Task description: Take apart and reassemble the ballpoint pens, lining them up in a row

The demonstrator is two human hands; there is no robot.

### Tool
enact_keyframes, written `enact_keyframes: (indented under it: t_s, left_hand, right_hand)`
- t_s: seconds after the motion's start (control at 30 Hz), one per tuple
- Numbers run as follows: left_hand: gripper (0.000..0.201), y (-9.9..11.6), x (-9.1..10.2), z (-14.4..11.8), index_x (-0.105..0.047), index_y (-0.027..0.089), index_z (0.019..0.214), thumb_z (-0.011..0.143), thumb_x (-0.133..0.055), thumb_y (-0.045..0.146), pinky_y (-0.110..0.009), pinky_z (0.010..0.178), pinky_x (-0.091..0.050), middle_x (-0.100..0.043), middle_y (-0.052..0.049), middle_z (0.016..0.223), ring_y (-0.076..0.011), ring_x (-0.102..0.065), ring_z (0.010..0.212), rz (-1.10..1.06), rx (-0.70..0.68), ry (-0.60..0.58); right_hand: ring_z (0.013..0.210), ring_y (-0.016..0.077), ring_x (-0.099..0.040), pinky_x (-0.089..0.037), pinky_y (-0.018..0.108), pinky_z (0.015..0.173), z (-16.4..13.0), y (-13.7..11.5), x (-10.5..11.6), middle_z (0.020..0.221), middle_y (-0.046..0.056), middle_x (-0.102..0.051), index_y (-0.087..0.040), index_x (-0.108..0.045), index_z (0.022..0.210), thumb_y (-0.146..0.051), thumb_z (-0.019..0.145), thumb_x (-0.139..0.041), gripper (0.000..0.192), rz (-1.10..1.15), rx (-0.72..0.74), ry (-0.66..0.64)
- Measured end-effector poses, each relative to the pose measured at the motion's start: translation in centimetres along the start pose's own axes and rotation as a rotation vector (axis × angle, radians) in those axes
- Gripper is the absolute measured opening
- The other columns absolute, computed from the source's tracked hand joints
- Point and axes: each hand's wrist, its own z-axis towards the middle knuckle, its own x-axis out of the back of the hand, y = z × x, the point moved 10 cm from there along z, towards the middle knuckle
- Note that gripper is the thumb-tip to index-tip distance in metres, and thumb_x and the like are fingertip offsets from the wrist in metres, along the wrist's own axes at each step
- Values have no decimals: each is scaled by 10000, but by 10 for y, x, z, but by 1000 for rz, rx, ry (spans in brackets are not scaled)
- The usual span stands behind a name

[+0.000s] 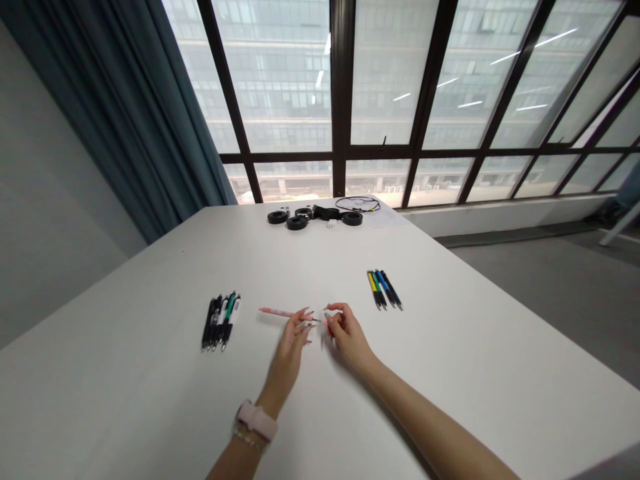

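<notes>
Between the thumb and fingers of my left hand (293, 337) is a slim pink pen (274, 311), its far end pointing left. A thin dark length shows at the pen's right end, in the gap between my hands. My right hand (349, 337) is closed in a pinch just to the right, on a small pink piece (327, 323) in line with the pen. The fingers cover most of that piece, so I cannot tell whether it is a cap or a tip section. Both hands are just above the white table (305, 267).
Several black, white and green pens (220, 322) lie side by side on the left. Another row of yellow, green, blue and black pens (384, 289) lies on the right. Black rings (297, 223) and a black cable (359, 204) are at the table's far end, before the windows.
</notes>
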Motion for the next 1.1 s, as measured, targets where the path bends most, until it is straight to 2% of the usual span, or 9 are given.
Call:
enact_keyframes:
  t_s: [0.37,0.63,0.8,1.1]
  left_hand:
    - [486,-1,-1,-1,-491,202,1237,805,-515,425,-311,807,-460,-561,-104,1205,-217,-556,1053,11,-15,-3]
    - [488,-1,-7,-4,-513,207,1233,779,-545,381,-323,865,-431,-559,-103,1220,-204,-552,1017,29,-71,-69]
    - [463,1,-7,-5,-527,213,1223,783,-552,357,-338,865,-438,-570,-102,1219,-214,-551,1023,39,-73,-77]
    - [463,1,-6,-5,-526,201,1233,794,-533,349,-329,874,-438,-564,-109,1245,-217,-553,1058,47,-59,-70]
  right_hand:
    - [546,123,-468,-349,230,531,-1,0,-2,597,-59,-503,-202,-497,1056,-387,871,-500,262,14,10,-1]
    - [559,129,-486,-374,242,553,0,1,-4,603,-54,-511,-209,-516,1028,-379,852,-527,244,27,-2,0]
    - [611,138,-526,-407,257,601,2,2,-1,634,-45,-530,-212,-533,988,-402,819,-576,258,62,11,13]
    - [572,120,-494,-394,252,575,3,-4,-5,648,-39,-536,-211,-561,892,-437,713,-685,313,142,-21,-8]
